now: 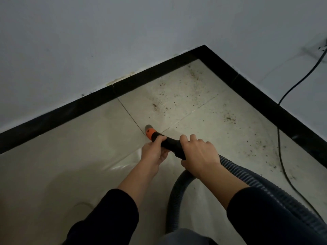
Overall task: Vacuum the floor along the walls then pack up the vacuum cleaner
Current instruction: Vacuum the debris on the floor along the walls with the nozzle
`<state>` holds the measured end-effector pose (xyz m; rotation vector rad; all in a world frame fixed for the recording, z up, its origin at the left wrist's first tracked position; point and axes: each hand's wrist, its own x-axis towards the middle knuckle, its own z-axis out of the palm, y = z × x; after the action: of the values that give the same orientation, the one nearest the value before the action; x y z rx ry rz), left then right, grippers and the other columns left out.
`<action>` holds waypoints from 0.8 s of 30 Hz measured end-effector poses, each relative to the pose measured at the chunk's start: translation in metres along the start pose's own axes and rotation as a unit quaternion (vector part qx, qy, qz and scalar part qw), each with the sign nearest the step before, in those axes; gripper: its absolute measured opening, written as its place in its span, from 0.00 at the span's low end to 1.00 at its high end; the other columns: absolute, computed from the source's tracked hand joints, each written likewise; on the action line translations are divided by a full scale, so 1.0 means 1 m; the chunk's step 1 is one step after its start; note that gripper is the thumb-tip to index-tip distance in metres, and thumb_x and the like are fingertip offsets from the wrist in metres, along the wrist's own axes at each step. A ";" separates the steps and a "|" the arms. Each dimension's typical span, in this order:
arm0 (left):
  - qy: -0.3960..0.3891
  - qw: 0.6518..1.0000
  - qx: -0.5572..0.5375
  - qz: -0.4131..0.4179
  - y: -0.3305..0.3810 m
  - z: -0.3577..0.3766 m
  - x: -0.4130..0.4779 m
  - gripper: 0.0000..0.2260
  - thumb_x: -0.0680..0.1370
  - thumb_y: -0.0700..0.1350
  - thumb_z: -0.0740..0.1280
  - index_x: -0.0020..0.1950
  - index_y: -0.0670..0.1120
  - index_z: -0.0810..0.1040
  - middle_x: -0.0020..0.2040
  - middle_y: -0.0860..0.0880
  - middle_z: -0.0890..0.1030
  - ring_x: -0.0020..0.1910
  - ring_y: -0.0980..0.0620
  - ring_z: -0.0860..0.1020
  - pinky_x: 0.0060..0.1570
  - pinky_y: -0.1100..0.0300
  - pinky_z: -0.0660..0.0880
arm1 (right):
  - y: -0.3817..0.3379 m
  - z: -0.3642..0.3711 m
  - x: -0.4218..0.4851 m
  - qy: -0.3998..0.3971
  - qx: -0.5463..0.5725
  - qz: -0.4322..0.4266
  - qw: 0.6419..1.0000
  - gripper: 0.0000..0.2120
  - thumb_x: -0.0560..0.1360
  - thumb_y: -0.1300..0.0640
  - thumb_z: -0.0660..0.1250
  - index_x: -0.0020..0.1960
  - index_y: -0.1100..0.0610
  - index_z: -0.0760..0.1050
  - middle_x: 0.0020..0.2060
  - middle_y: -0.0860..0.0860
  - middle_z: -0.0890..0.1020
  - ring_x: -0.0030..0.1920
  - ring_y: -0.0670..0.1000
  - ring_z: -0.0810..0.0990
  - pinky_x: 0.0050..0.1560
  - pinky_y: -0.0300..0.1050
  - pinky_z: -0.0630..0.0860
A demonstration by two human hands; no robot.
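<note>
A black vacuum nozzle (170, 144) with an orange collar (150, 133) and a grey tip points down at the pale tiled floor (88, 156) near a room corner. My left hand (154, 151) grips the nozzle just behind the orange collar. My right hand (198, 152) grips its rear end, where the ribbed dark hose (251, 183) joins. The hose loops back under my right arm. Dark dirt specks (173, 96) lie scattered on the tiles ahead, toward the corner.
A black skirting board (74, 110) runs along both white walls and meets at the corner (204, 47). A black power cable (281, 156) hangs from a wall socket (318, 48) at the right and trails across the floor.
</note>
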<state>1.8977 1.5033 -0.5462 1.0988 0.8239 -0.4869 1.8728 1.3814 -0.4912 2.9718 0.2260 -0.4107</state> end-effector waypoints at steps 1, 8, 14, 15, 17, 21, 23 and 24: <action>-0.005 1.000 0.003 0.000 0.001 0.001 0.002 0.05 0.78 0.44 0.68 0.49 0.42 0.76 0.46 0.40 0.83 0.44 0.50 0.83 0.38 0.62 0.76 | 0.001 0.001 0.001 -0.001 0.001 0.002 1.000 0.21 0.75 0.53 0.65 0.65 0.55 0.63 0.54 0.54 0.74 0.48 0.55 0.77 0.41 0.45 0.67; -0.055 0.998 0.022 -0.026 0.010 0.015 0.007 0.11 0.78 0.43 0.68 0.57 0.38 0.75 0.44 0.41 0.83 0.44 0.50 0.82 0.35 0.65 0.77 | 0.008 -0.004 0.002 -0.014 -0.003 0.042 0.999 0.22 0.76 0.52 0.65 0.66 0.55 0.62 0.54 0.54 0.74 0.49 0.55 0.77 0.41 0.45 0.67; -0.091 0.994 0.026 -0.053 -0.002 0.047 0.004 0.11 0.78 0.43 0.68 0.56 0.38 0.76 0.44 0.41 0.83 0.43 0.50 0.82 0.34 0.64 0.77 | 0.031 -0.009 -0.009 -0.037 -0.017 0.095 0.995 0.23 0.75 0.52 0.66 0.66 0.55 0.63 0.54 0.54 0.74 0.50 0.55 0.77 0.41 0.45 0.67; -0.096 0.993 0.027 -0.056 -0.004 0.053 0.004 0.11 0.78 0.43 0.67 0.56 0.38 0.77 0.44 0.41 0.83 0.43 0.50 0.82 0.34 0.64 0.77 | 0.035 -0.009 -0.011 -0.040 -0.020 0.103 0.994 0.22 0.75 0.52 0.66 0.66 0.55 0.63 0.53 0.54 0.74 0.49 0.54 0.77 0.41 0.45 0.67; -0.101 0.993 0.025 -0.059 -0.006 0.062 0.004 0.10 0.78 0.43 0.68 0.55 0.38 0.77 0.44 0.41 0.83 0.43 0.49 0.82 0.35 0.64 0.77 | 0.040 -0.010 -0.012 -0.044 -0.025 0.114 0.992 0.22 0.75 0.53 0.66 0.65 0.56 0.63 0.53 0.54 0.74 0.49 0.54 0.77 0.40 0.45 0.67; -0.105 0.992 0.022 -0.060 -0.006 0.071 0.006 0.08 0.78 0.43 0.68 0.52 0.39 0.77 0.43 0.42 0.82 0.43 0.50 0.81 0.37 0.64 0.77 | 0.045 -0.011 -0.010 -0.043 -0.029 0.126 0.991 0.21 0.75 0.53 0.66 0.65 0.56 0.63 0.52 0.54 0.74 0.47 0.54 0.77 0.40 0.45 0.66; -0.104 0.993 0.024 -0.057 -0.005 0.071 0.008 0.08 0.78 0.44 0.68 0.51 0.39 0.77 0.43 0.42 0.82 0.43 0.50 0.82 0.37 0.64 0.77 | 0.045 -0.011 -0.008 -0.041 -0.030 0.124 0.991 0.21 0.75 0.53 0.66 0.65 0.56 0.63 0.52 0.54 0.74 0.47 0.54 0.77 0.39 0.45 0.66; -0.101 0.993 0.023 -0.054 -0.005 0.071 0.008 0.07 0.78 0.44 0.68 0.51 0.39 0.77 0.43 0.42 0.83 0.43 0.51 0.82 0.37 0.64 0.77 | 0.045 -0.011 -0.007 -0.039 -0.029 0.122 0.991 0.21 0.75 0.52 0.66 0.65 0.56 0.63 0.52 0.54 0.74 0.47 0.54 0.76 0.39 0.45 0.66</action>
<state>1.9238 1.4366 -0.5404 1.0320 0.6987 -0.7001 1.8767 1.3382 -0.4740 2.8696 -0.1314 -0.4793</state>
